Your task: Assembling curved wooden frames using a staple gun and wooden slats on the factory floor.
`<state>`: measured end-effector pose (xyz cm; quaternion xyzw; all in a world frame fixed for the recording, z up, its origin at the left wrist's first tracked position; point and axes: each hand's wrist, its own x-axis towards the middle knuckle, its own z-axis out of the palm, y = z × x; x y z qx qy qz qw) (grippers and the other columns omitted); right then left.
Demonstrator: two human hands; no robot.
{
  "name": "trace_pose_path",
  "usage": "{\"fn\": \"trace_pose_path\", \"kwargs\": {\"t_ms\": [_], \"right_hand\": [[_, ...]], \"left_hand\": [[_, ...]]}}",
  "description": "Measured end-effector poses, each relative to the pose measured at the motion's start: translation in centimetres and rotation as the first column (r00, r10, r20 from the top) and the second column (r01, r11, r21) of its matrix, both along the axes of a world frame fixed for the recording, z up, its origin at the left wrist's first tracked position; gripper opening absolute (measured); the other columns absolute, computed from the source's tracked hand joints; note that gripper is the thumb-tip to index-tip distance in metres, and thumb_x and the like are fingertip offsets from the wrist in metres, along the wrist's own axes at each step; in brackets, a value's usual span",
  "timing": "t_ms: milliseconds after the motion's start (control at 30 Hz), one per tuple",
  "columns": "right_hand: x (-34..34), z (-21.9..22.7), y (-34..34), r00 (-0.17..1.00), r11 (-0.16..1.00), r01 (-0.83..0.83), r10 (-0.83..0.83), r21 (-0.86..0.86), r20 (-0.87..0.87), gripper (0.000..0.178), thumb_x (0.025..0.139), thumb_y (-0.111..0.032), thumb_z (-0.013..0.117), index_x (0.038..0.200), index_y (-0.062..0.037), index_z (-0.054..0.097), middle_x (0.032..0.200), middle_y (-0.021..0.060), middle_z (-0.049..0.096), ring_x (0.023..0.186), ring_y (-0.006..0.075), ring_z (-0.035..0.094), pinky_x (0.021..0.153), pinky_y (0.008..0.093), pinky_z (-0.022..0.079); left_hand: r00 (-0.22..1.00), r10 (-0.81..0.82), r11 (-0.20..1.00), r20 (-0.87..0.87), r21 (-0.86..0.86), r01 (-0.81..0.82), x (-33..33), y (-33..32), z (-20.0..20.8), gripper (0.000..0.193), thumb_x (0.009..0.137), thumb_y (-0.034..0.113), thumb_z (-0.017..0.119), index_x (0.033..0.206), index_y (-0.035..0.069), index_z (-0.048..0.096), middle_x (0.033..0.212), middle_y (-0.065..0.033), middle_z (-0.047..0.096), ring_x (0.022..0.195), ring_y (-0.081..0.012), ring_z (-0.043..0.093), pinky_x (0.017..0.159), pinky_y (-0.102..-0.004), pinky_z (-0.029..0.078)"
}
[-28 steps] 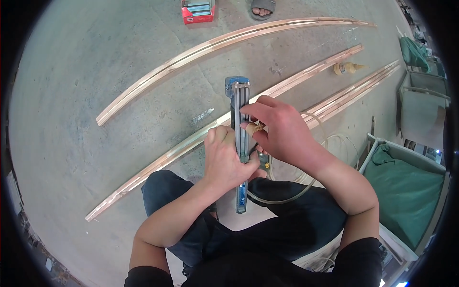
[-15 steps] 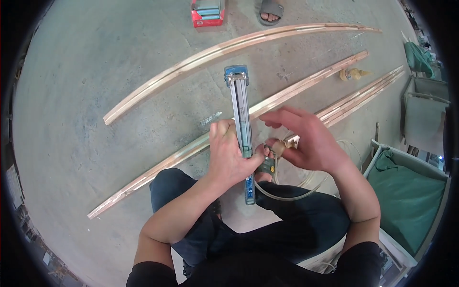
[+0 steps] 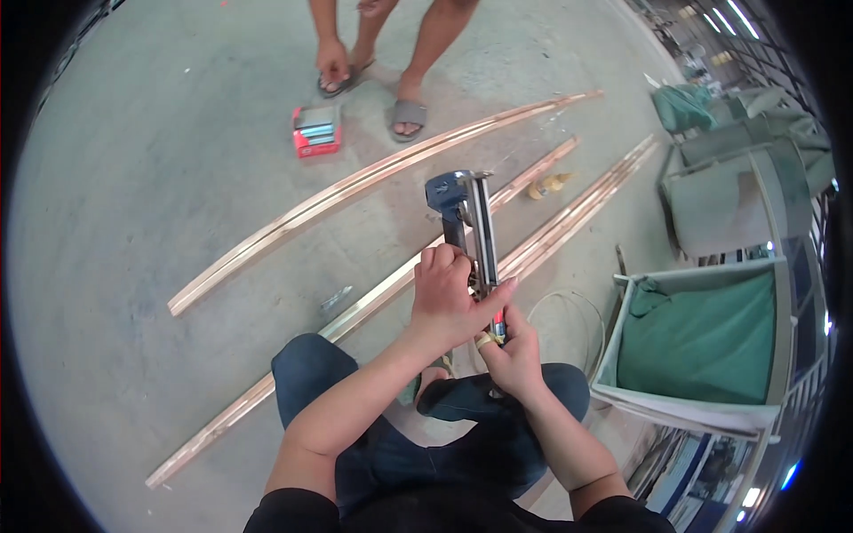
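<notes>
A pneumatic staple gun [image 3: 482, 233] with a dark blue head and a long metal magazine is held up in front of my knees, head away from me. My left hand [image 3: 444, 298] is closed round its handle, thumb reaching across toward the magazine's near end. Just below, my right hand [image 3: 515, 355] is closed round the gun's near end, where a red and blue part and a yellowish band show at the fingers. Behind the gun runs a straight wooden strip [image 3: 373, 302] on the floor.
A curved wooden strip [image 3: 355, 184] lies farther off, and several strips [image 3: 577, 213] lie at right beside a yellow glue bottle [image 3: 549, 185]. Another person's sandalled foot [image 3: 409, 118] is near a red box [image 3: 317, 148] of staples. A bin with green cloth [image 3: 702, 342] stands right; a clear hose [image 3: 569, 298] loops nearby.
My right hand has come down from beside the gun and closed round its near end. The gun has turned, showing its side. My view has lifted, bringing the other person's legs and hand in.
</notes>
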<state>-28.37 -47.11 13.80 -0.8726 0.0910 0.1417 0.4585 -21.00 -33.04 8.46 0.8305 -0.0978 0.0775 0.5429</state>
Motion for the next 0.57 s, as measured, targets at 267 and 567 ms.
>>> {"fn": "trace_pose_path", "kwargs": {"t_ms": [267,567], "right_hand": [[-1.8,0.6,-2.8,0.971,0.791,0.230,-0.222,0.567,-0.084,0.047,0.100,0.002,0.056,0.146,0.0071,0.050,0.142,0.0150,0.062,0.130,0.0285,0.066,0.112,0.0423,0.053],[-5.8,-1.0,-4.1,0.909,0.997,0.001,0.033,-0.080,0.415,0.092,0.104,-0.048,0.065,0.168,0.0028,0.021,0.168,0.0254,0.039,0.157,0.0413,0.037,0.129,0.0446,0.026]], "left_hand": [[0.800,-0.336,0.583,-0.496,-0.777,-0.237,3.7,-1.6,-5.6,0.051,0.100,0.049,0.075,0.112,0.001,0.062,0.100,-0.0111,0.070,0.087,-0.0186,0.069,0.077,-0.0363,0.055],[0.721,-0.291,0.490,-0.629,-0.745,-0.452,6.4,-3.5,-8.0,0.048,0.104,0.048,0.070,0.103,0.002,0.058,0.073,-0.0077,0.067,0.060,-0.0156,0.066,0.058,-0.0342,0.055]]}}
